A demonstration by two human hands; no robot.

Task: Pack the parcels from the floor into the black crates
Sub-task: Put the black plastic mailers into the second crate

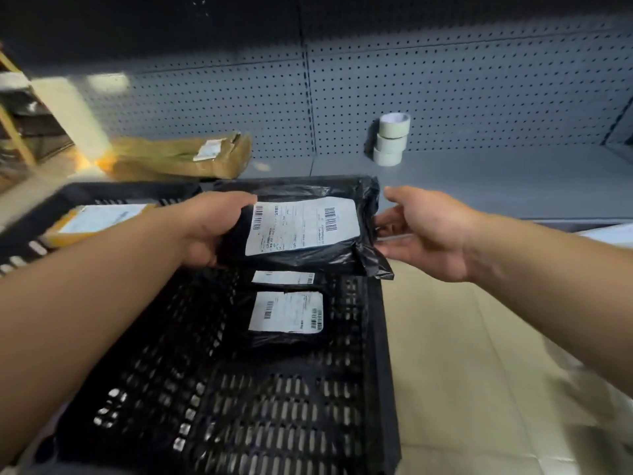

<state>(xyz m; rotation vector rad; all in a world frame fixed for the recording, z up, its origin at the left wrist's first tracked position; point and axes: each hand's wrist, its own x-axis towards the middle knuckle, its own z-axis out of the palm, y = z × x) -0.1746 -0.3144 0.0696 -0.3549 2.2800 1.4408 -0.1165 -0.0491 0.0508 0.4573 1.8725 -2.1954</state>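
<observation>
I hold the black parcel (301, 228) over the far end of the near black crate (376, 337), above two parcels (286, 311) already inside. My left hand (209, 228) grips its left edge; my right hand (424, 231), fingers loose, only touches the right end. The slippery wrap could slide out and drop onto the floor (462, 354) to the right.

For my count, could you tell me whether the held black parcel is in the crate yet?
Not yet: the left hand holds the black parcel above the crate.

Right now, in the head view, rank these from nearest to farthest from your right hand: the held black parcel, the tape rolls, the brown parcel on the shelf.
1. Held black parcel: fingertips of the right hand at its right edge.
2. Tape rolls: stacked on the shelf, beyond the hand.
3. Brown parcel: far left on the shelf.
</observation>
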